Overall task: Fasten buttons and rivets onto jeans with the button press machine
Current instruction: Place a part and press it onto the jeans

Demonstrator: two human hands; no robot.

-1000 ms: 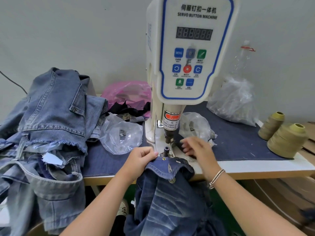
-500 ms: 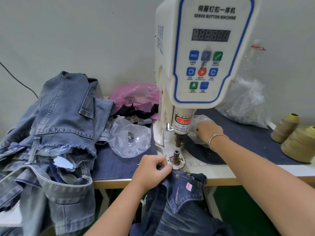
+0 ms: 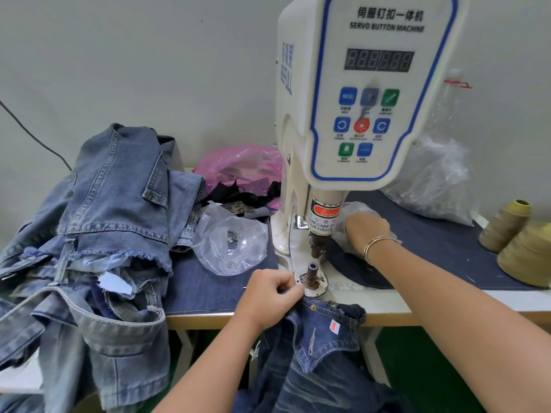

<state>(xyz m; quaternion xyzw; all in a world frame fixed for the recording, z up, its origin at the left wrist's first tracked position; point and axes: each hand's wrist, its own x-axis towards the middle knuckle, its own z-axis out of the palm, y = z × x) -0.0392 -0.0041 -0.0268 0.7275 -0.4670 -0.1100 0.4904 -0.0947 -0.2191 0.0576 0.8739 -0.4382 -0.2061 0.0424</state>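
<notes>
From the head camera, we see our left hand (image 3: 269,296) pinching the waistband of the dark jeans (image 3: 322,347) just beside the button press machine's (image 3: 366,93) lower die (image 3: 311,275). Our right hand (image 3: 365,231) reaches into a clear bag (image 3: 354,210) behind the press; its grip we cannot tell. One rivet (image 3: 313,307) looks set; more fastening likely remains.

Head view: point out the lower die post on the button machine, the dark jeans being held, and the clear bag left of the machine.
lower die post (image 3: 312,272), head view, mid-shaft of the post.
dark jeans (image 3: 322,338), head view, waistband denim.
clear bag (image 3: 231,242), head view, middle of the plastic.
</notes>
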